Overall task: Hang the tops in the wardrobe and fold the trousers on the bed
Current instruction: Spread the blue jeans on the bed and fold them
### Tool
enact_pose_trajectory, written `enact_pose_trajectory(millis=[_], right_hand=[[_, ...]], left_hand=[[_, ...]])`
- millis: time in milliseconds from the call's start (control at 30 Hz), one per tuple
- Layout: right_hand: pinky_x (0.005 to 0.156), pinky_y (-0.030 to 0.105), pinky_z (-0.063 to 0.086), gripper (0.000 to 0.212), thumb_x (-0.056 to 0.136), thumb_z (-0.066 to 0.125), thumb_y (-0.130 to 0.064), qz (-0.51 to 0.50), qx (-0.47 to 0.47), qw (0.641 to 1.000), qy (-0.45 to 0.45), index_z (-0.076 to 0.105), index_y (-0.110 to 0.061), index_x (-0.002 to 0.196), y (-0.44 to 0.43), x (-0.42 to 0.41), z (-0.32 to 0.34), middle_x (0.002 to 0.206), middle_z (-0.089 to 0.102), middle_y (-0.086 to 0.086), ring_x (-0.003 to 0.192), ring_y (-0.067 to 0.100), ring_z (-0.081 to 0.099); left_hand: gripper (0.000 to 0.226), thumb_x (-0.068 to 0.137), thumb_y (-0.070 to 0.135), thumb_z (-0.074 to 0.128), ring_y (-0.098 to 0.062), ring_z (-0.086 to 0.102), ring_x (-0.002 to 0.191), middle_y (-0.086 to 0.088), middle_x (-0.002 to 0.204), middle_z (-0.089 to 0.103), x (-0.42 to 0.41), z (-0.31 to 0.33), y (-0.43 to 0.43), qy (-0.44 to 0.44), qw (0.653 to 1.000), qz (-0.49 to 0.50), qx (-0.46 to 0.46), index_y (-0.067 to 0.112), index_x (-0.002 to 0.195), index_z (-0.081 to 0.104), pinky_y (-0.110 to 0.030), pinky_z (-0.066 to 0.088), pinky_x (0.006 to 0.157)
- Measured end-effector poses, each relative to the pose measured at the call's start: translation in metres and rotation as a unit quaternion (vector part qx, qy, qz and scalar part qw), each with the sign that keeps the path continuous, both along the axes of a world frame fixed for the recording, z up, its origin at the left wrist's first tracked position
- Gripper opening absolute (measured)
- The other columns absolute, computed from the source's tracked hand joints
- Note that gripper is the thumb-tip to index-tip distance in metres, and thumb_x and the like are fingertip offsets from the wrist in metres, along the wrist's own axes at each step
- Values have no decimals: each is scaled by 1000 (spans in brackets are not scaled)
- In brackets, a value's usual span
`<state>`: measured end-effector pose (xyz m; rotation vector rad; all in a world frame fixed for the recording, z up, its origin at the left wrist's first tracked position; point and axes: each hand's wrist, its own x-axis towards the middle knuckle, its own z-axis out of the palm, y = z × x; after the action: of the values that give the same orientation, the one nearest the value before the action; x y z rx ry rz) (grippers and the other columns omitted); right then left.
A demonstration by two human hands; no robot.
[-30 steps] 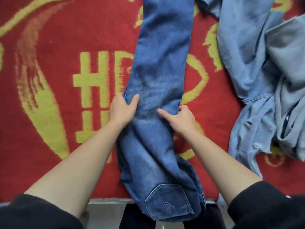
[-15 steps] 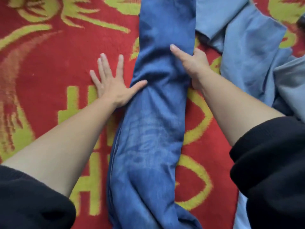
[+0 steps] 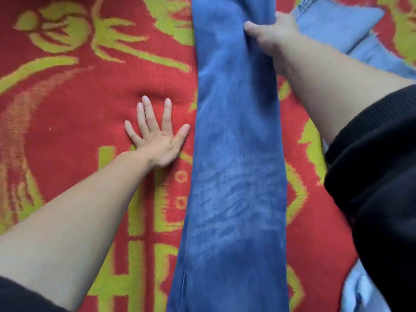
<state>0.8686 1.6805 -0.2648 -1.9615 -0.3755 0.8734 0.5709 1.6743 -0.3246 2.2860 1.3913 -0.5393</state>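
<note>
With your left hand point(image 3: 157, 137) spread flat on the red blanket point(image 3: 67, 97) just beside the jeans point(image 3: 236, 158), which lie lengthwise on the bed, and only your right hand point(image 3: 271, 34) pinching their edge, a pull could drag the unpinned legs askew.

There is one pair of dark blue jeans point(image 3: 236, 154) and one red blanket point(image 3: 78, 104) patterned in yellow-green. Two hands are in sight, the left hand point(image 3: 157, 140) and the right hand point(image 3: 272, 34). Pale blue cloth point(image 3: 337, 25) shows in two patches; whether that is one garment or two cannot be told.
</note>
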Motion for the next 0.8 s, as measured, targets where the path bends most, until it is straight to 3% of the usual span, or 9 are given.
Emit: enact_pose_trajectory(millis=[100,200,333,467,533,600,667,733,800], right_hand=[[88,34,57,23,96,57,-21,15,-7,998,-67,67,-15,115,5,10,2,108,73,-3,99,13,69],[84,25,53,20,90,55,-15,39,34,988,-146,72,-14,101,5,9,33,96,71,-7,86,3,59],[64,28,40,10,65,52,-13,31,198,963,179,53,-21,60,-38,-28,84,66,49,-3,70,15,45],[82,27,54,22,72,45,-4,387,45,853,347,66,-6,78,-115,-56,87,88,73,17,86,25,69],[87,33,55,18,80,54,-5,445,-53,818,361,64,-4,95,-131,-56,78,102,72,22,96,32,70],[73,28,55,9,91,60,-13,365,-76,885,278,66,-14,97,-127,-53,65,96,75,9,86,23,73],[67,27,53,10,93,66,-27,279,-74,957,-23,67,-20,99,-107,-52,50,89,71,-4,77,12,70],[87,36,49,47,86,68,-49,264,-142,904,-305,59,-19,121,-85,-55,36,110,62,1,100,19,61],[93,43,44,68,82,67,-55,292,-239,842,-385,48,-13,132,-67,-58,26,125,53,12,114,33,53]], left_hand=[[82,78,81,-2,-22,-40,139,-7,150,-45,-1,0,2,6,1000,1,-16,42,143,-33,-60,-21,107],[82,75,83,-7,-23,-41,138,-7,148,-47,-1,-1,1,-2,1000,-7,-19,43,139,-37,-61,-21,107],[82,75,84,-10,-24,-39,139,-10,150,-43,-2,-1,-1,-6,1000,-4,-6,42,140,-37,-63,-18,108],[77,89,69,11,-28,-29,144,-13,155,-34,0,-3,-4,23,999,-8,26,37,147,-28,-65,-9,111],[82,79,77,-6,-28,-30,144,-13,155,-34,0,-1,-3,7,1000,-1,12,37,148,-27,-65,-11,110],[90,70,83,-16,-27,-34,142,-12,154,-38,-1,1,-3,-6,1000,-5,-3,38,146,-30,-64,-15,109],[89,72,83,-13,-27,-34,142,-13,154,-38,-2,3,-5,-15,1000,-7,5,37,146,-30,-64,-15,108],[87,75,80,-11,-28,-30,144,-14,155,-34,-1,3,-9,-15,999,-4,29,35,148,-27,-65,-13,109],[85,78,78,-9,-29,-27,145,-15,156,-31,0,3,-12,-13,999,-4,50,33,149,-26,-65,-11,110]])
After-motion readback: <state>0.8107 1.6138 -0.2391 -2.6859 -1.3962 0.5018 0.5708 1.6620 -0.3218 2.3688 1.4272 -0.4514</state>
